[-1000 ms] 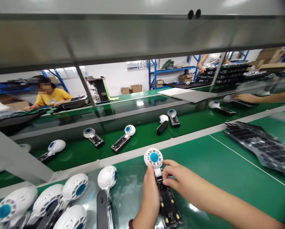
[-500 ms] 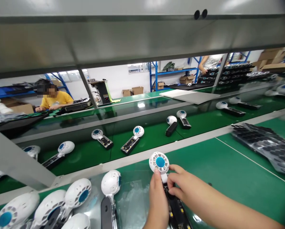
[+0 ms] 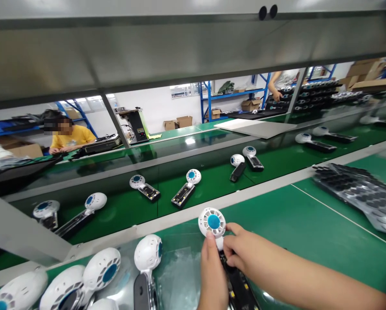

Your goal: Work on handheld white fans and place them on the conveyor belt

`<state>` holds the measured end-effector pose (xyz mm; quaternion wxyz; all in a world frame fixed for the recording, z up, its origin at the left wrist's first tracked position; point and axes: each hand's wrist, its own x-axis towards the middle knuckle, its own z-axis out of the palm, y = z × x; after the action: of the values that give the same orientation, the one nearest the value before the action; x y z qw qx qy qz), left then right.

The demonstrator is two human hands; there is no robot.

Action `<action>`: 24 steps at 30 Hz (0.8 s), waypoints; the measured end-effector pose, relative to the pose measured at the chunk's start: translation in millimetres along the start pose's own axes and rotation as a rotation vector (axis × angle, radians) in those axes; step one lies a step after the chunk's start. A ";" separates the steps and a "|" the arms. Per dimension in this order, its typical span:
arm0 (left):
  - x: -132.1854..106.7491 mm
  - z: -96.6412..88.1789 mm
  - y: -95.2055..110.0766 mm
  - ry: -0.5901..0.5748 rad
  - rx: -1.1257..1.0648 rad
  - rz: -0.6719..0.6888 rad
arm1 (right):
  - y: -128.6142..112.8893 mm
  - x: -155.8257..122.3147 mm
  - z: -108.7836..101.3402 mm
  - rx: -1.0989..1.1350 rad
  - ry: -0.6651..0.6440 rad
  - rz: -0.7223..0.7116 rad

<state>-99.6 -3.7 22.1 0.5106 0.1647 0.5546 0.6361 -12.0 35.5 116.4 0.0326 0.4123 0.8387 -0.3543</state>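
Observation:
My left hand (image 3: 213,273) is closed round a white-headed handheld device (image 3: 211,222), its thumb pressed up against the neck. The device has a round vented head with a blue centre, and its dark handle shows a board with small yellow parts. Against the neck and upper handle, my right hand (image 3: 243,246) pinches with curled fingers; whether a small part is between them is hidden. To the left, another such device (image 3: 147,254) lies dark side up on a clear plastic sheet (image 3: 176,275). More white heads (image 3: 101,268) crowd the lower left corner.
Several similar devices (image 3: 186,189) lie on the green conveyor belt (image 3: 209,189) beyond a metal rail. A plastic sheet of black round pieces (image 3: 357,193) sits at right. A metal beam (image 3: 180,56) spans overhead. Co-workers (image 3: 72,137) are at the far side.
Devices on the belt have shifted right, and another shows fully at the left. My view has moved slightly. Both hands keep nearly the same hold.

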 end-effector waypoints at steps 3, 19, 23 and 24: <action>1.2 1.1 -1.0 0.019 -0.003 0.006 | 5.8 1.1 1.6 0.005 0.015 -0.019; 0.5 -1.7 -1.8 0.019 0.030 0.014 | 11.6 11.0 12.7 -0.083 0.073 0.004; -0.3 -0.2 -1.7 0.050 0.052 0.030 | 23.6 8.7 24.4 -0.009 0.146 -0.062; -0.9 0.3 -1.6 0.059 0.056 0.034 | 26.8 8.2 27.7 0.021 0.169 -0.090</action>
<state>-98.3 -4.5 21.1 0.4785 0.1694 0.5840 0.6335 -4.8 34.8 77.7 -0.0585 0.4028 0.8524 -0.3283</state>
